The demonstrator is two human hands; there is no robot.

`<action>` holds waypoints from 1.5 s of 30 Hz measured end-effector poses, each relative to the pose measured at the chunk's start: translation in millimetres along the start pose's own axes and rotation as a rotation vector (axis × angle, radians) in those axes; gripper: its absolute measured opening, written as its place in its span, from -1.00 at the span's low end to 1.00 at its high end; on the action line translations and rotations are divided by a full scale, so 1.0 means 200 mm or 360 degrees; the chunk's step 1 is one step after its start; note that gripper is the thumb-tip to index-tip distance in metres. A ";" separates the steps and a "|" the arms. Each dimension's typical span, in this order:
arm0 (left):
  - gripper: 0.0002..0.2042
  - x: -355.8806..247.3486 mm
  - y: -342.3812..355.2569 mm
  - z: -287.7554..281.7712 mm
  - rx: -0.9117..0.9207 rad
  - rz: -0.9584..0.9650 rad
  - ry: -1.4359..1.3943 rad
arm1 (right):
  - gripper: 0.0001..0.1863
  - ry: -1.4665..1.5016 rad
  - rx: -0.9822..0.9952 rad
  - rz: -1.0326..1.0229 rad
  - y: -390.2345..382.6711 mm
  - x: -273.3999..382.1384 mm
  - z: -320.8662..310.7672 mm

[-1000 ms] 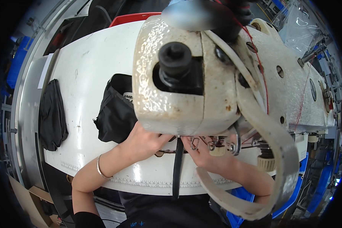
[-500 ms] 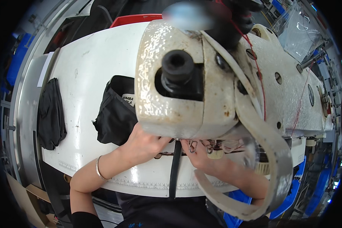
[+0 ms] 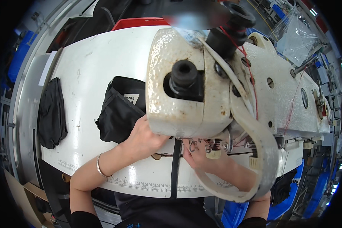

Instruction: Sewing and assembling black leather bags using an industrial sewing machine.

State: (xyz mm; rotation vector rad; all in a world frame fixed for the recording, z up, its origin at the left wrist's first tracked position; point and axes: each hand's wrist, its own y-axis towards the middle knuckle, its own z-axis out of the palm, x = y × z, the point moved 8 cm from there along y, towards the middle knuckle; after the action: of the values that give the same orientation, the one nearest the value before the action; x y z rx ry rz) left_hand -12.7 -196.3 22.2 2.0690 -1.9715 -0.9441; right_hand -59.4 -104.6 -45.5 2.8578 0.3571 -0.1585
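A black fabric pouch with a pale label inside its opening lies left of the white sewing machine, partly hidden by its head. My left hand is closed on the pouch's near edge, its fingertips tucked under the machine head. A black zipper tape runs from beneath the head down over the table's front edge, between my hands. To the right of the tape is my right hand, with fingers bent and partly covered by the machine's thread guides; what they grip is hidden.
Another folded black fabric piece lies at the left of the white table. A curved pale strap loops in front of my right forearm. Red threads run along the machine. Blue bins stand below at right; a red tray is behind.
The view has shifted a little, so the machine head sits slightly differently and more of the pouch and thread guides shows. Both hands stay in nearly the same place by the zipper tape.
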 end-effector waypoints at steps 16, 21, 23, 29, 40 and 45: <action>-0.82 0.01 -0.17 0.10 0.0277 0.0187 0.0142 | -0.59 -0.0018 -0.0369 -0.0332 -0.04 0.02 -0.17; -0.74 0.01 -0.15 0.14 0.0487 -0.0073 -0.0056 | -0.74 -0.0464 -0.0252 -0.0449 0.03 0.14 -0.11; -0.68 0.02 -0.13 0.09 0.0451 -0.0072 -0.0126 | -0.73 -0.0411 -0.0243 -0.0360 0.03 0.12 -0.10; -0.73 0.11 -0.11 0.08 0.0250 -0.0273 -0.0464 | -0.72 0.0294 -0.0093 0.0009 -0.01 0.02 0.02; -0.77 0.15 -0.12 0.05 0.0207 -0.0348 -0.0566 | -0.63 0.0172 -0.0051 -0.0022 0.08 -0.01 0.06; -0.74 0.15 -0.12 0.06 0.0216 -0.0379 -0.0562 | -0.66 -0.0212 -0.0051 -0.0329 0.03 0.12 0.22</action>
State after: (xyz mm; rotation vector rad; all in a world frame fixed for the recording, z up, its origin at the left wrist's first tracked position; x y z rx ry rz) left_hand 0.3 -217.4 -10.1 2.3927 -2.0264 -1.3382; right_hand -38.1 -117.2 -90.5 2.7556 0.6204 -0.3760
